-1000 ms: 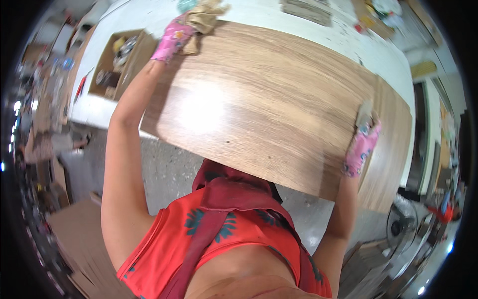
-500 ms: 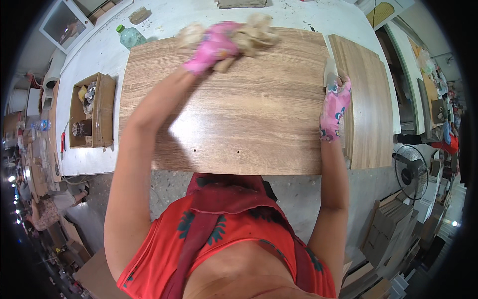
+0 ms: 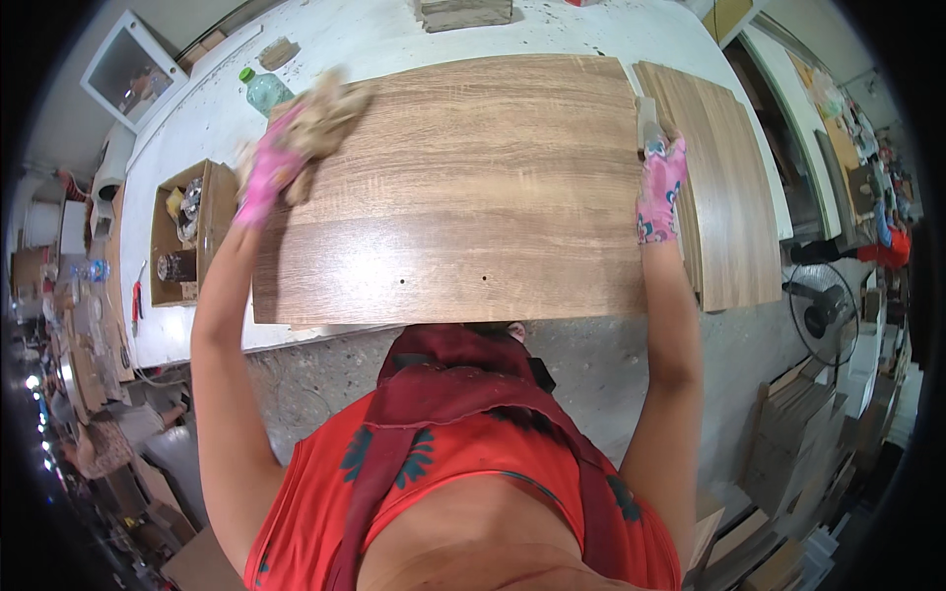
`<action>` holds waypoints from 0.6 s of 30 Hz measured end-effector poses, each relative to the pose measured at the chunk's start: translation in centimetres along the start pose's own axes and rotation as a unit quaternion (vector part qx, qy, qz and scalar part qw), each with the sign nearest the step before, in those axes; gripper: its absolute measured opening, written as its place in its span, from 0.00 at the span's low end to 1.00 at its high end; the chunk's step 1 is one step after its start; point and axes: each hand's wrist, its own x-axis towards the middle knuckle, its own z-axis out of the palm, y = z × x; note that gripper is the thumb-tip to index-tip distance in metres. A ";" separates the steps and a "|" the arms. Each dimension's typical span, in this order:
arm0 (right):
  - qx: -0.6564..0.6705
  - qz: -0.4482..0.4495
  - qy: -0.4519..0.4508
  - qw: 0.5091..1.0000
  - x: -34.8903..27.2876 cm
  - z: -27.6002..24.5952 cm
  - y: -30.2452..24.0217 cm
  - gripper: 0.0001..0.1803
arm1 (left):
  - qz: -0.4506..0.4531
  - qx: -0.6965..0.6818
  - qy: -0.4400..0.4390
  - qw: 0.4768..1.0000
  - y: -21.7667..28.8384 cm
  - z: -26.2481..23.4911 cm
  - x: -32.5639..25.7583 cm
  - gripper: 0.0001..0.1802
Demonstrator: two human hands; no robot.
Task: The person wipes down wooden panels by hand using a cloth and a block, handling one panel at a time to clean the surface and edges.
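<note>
Presently, head view: broad rectangular wood-grain board (image 3: 463,187) lies flat across frame centre on the white bench (image 3: 552,32). Left hand (image 3: 271,177), pink-gloved, upper left: grip bunched around a crumpled beige cloth (image 3: 330,113) at the board's far left corner; exact finger placement blurred. Right hand (image 3: 662,192), pink patterned glove, right of centre: grip closed about a flat, pale, translucent blade-like piece (image 3: 646,123) at the board's right edge.

Risks (judged): a wide sweep leftward could knock the clear plastic bottle with green cap (image 3: 266,92), just beside the cloth; cause, a trailing fold. The blade-like piece, if tilted, might scratch the board's face. Uneven pressure could slide the board; grey floor (image 3: 591,355) shows directly below its near edge.

Obstacles: brown cardboard box (image 3: 219,202) holding small parts, left, hemming in the left forearm. Red-handled tool (image 3: 136,300) beyond it, far left. Stacked wood-grain panels (image 3: 734,197), right, limit room beside the right hand. Black round fan (image 3: 823,307), lower right, stands well apart.
</note>
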 end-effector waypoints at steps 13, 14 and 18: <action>-0.068 0.072 0.051 0.994 -9.1 -4.2 -1.8 0.23 | -0.122 0.008 0.215 0.969 -6.9 -6.7 -13.5 0.31; -0.031 0.109 0.046 0.992 -11.8 -5.2 -3.9 0.23 | -0.122 0.002 0.218 0.968 -7.3 -7.0 -13.3 0.31; 0.080 0.141 0.089 0.983 -19.3 -9.7 -4.1 0.22 | -0.119 -0.006 0.221 0.968 -7.4 -7.5 -11.3 0.30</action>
